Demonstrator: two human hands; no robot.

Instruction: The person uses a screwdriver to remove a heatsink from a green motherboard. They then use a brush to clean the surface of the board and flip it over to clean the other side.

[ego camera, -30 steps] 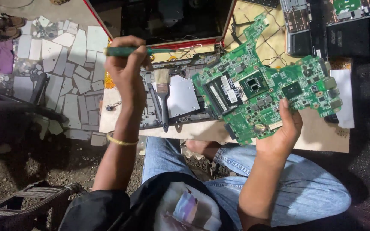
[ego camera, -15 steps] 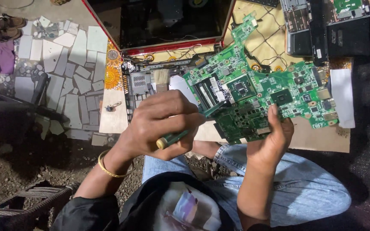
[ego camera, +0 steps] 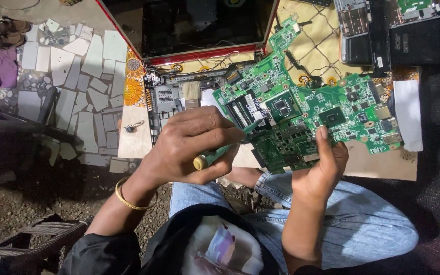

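Board (ego camera: 383, 165) on patterned cloth (ego camera: 322, 30); broken-tile floor (ego camera: 77, 76) left.

Labels and one dark screen on the bench

A small white rectangular sticker (ego camera: 251, 105) sits on the green circuit board's left part; the red-framed laptop screen (ego camera: 199, 23) lies dark behind it; a small pale label (ego camera: 379, 61) marks the black laptop body at upper right.

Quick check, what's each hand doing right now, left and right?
Left hand: closed around a green-handled screwdriver, tip toward the board.
Right hand: gripping the lower edge of the green circuit board, thumb on its face.
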